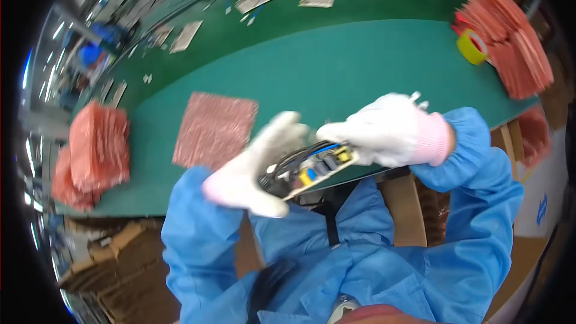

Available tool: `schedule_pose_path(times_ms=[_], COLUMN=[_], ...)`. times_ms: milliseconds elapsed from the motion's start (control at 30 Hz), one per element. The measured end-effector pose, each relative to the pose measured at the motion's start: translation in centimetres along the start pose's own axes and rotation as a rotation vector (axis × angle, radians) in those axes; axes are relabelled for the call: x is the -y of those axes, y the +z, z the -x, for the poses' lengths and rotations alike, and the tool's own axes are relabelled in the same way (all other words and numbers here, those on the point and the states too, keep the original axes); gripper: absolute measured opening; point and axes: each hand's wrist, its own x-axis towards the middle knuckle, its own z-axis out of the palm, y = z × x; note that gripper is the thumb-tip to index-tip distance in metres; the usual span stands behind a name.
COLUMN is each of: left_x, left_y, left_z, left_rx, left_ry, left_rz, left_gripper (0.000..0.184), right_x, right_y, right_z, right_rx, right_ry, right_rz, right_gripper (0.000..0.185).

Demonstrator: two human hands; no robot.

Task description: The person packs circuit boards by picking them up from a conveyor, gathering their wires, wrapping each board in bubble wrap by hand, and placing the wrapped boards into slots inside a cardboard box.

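Note:
A circuit board [321, 168] with yellow, blue and dark parts is held tilted above the table's near edge. Black wires [294, 159] run along its upper side. My right hand [384, 129], in a white glove with a pink cuff, grips the board's right end. My left hand [258, 168], gloved too, cups the left end, its thumb below and its fingers above; the exact contact is blurred. Left of the hands, a flat sheet of pink bubble wrap [216, 129] lies on the green table [360, 60].
Stacked pink bubble bags stand at the left [99, 147] and far right [510, 42]. A roll of yellow tape [471, 47] leans by the right stack. Several boards with wires [258, 1] lie across the far side. Cardboard boxes [120, 270] sit below the table edge.

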Motion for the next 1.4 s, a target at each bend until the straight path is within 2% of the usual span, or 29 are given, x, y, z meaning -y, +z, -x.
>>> schedule_pose_path(times_ms=[33, 67, 133, 167, 200, 233, 300, 333, 400, 433, 467, 533, 600, 633, 667, 733, 800, 867, 933, 1000, 1033, 1067, 1133, 1233, 1267, 1300, 1333, 1367, 1400], left_x=[-0.3, -0.5, -0.1, -0.8, -0.2, 0.9, 1.7, 1.9, 2.3, 1.7, 2.2, 1.8, 1.4, 1.5, 1.6, 1.8, 0.8, -0.8, 0.8, 2.5, 2.8, 2.9, 2.9, 4.6, 4.5, 3.9, 4.1, 4.0, 3.6], left_y=[0.4, 1.0, 1.8, 2.9, 2.5, 1.6, 1.7, 2.0, 2.7, 3.6, 3.7, 3.9, 3.6, 3.5, 3.4, 2.9, 1.2, -1.6, -5.2, -6.4, -6.5, -6.6, -5.0, -3.6, -3.3, -3.2, -3.9, -5.2, -7.1], left_z=[-0.6, -0.8, -0.7, -0.2, -0.4, -0.6, -1.1, -1.7, -3.2, -3.3, -4.0, -4.0, -3.2, -2.7, -2.5, -1.9, 0.5, 2.2, 2.4, 1.2, 0.7, 0.6, 0.9, 0.8, 0.7, 0.7, 1.0, 2.3, 4.3], left_rx=[0.057, 0.122, -0.044, -0.256, -0.265, -0.466, -0.755, -0.850, -0.983, -1.035, -1.079, -1.121, -1.097, -1.054, -1.058, -0.908, -0.722, -0.935, -0.980, -0.886, -0.879, -0.872, -0.555, -0.517, -0.515, -0.514, -0.547, -0.545, -0.516], left_ry=[-0.039, -0.080, 0.055, 0.017, 0.021, 0.171, 0.343, 0.412, 0.501, 0.435, 0.422, 0.408, 0.362, 0.330, 0.317, 0.416, 0.402, 0.242, -0.002, -0.339, -0.296, -0.290, -0.228, -0.215, -0.184, -0.191, -0.125, -0.124, 0.050], left_rz=[-0.061, -0.125, -0.144, 0.125, 0.119, -0.204, -0.589, -0.753, -1.033, -1.229, -1.281, -1.262, -1.272, -1.274, -1.271, -1.236, -1.006, -0.922, -0.960, -1.461, -1.429, -1.434, -0.879, -0.800, -0.802, -0.750, -0.677, -0.678, -0.296], left_gripper=[0.125, 0.120, 0.113, 0.111, 0.111, 0.110, 0.105, 0.103, 0.098, 0.100, 0.100, 0.102, 0.106, 0.110, 0.110, 0.116, 0.100, 0.078, 0.057, 0.038, 0.023, 0.023, 0.015, 0.019, 0.018, 0.018, 0.020, 0.020, 0.020], right_x=[0.5, 0.5, 0.3, 0.3, 0.1, -0.1, 0.9, 0.1, 0.9, 1.7, 2.3, 2.8, 2.0, 2.7, 2.5, 2.2, 0.0, -1.8, -1.6, -0.9, -0.6, -0.3, -0.4, 0.4, -0.1, -0.4, -0.6, -0.5, -0.5], right_y=[-0.6, -0.4, -0.1, -0.1, 0.5, 2.0, 3.0, 5.6, 7.5, 8.1, 8.5, 8.6, 9.5, 9.3, 9.9, 10.3, 10.4, 9.3, 8.3, 8.0, 8.0, 8.0, 8.0, 8.7, 9.6, 10.3, 10.3, 9.8, 9.3], right_z=[-0.6, -1.0, -1.5, -1.8, -2.0, -2.3, -2.2, -3.6, -5.2, -6.4, -7.4, -8.2, -8.1, -7.2, -7.1, -6.1, -4.7, -3.0, -2.3, -2.4, -2.8, -3.0, -2.5, -2.5, -2.6, -2.5, -3.1, -3.2, -3.2], right_rx=[0.030, -0.110, -0.129, -0.147, -0.151, -0.319, -0.382, -0.592, -0.925, -1.104, -1.257, -1.237, -1.009, -0.785, -0.803, -0.796, -1.022, -1.015, -0.960, -0.897, -0.914, -0.937, -0.919, -0.879, -0.845, -0.715, -0.564, -0.542, -0.524], right_ry=[0.003, -0.196, -0.171, -0.112, -0.122, -0.104, 0.107, 0.024, 0.304, 0.370, 0.315, 0.257, 0.204, 0.333, 0.352, 0.456, 0.484, 0.418, 0.408, 0.495, 0.485, 0.480, 0.501, 0.444, 0.384, 0.546, 0.570, 0.622, 0.670], right_rz=[0.035, 0.270, 0.378, 0.502, 0.503, 0.320, -0.238, -0.678, -1.015, -1.181, -1.365, -1.514, -1.260, -1.270, -1.214, -1.185, -1.173, -1.165, -1.090, -0.982, -0.974, -0.968, -0.941, -0.884, -0.761, -0.526, -0.411, -0.393, -0.375], right_gripper=[0.047, 0.050, 0.055, 0.061, 0.061, 0.068, 0.087, 0.073, 0.059, 0.053, 0.048, 0.046, 0.046, 0.047, 0.045, 0.044, 0.034, 0.033, 0.040, 0.048, 0.045, 0.043, 0.043, 0.033, 0.031, 0.046, 0.048, 0.050, 0.052])
